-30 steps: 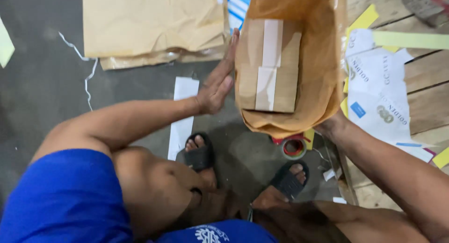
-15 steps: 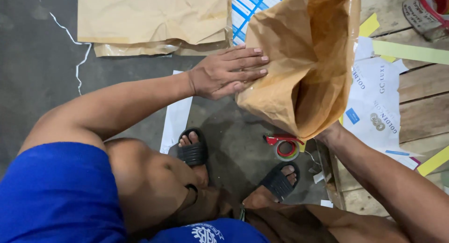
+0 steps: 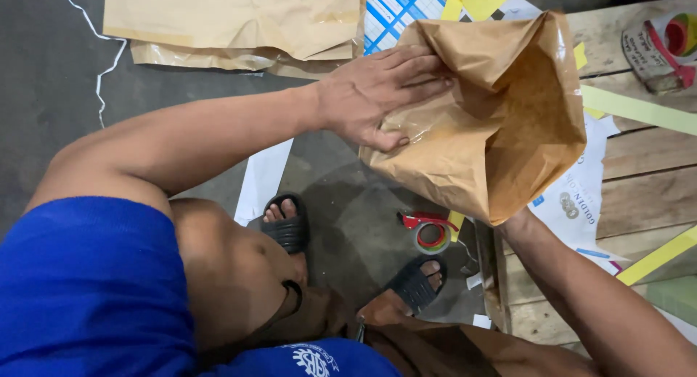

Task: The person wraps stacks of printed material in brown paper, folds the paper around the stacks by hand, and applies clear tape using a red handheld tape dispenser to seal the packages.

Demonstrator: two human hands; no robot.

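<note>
Brown paper bag held up over the floor, by the edge of the wooden tabletop

The crinkled brown paper bag has been tipped, its box now out of sight; the left hand has moved to lie flat on its side, while the right hand, beneath, is hidden. A red tape dispenser lies below.

We see even, warm overhead light, glare on the taped face of the brown paper bag, soft shadows on the concrete floor beneath it, sharp focus, slight wide-angle stretch at the edges.
</note>
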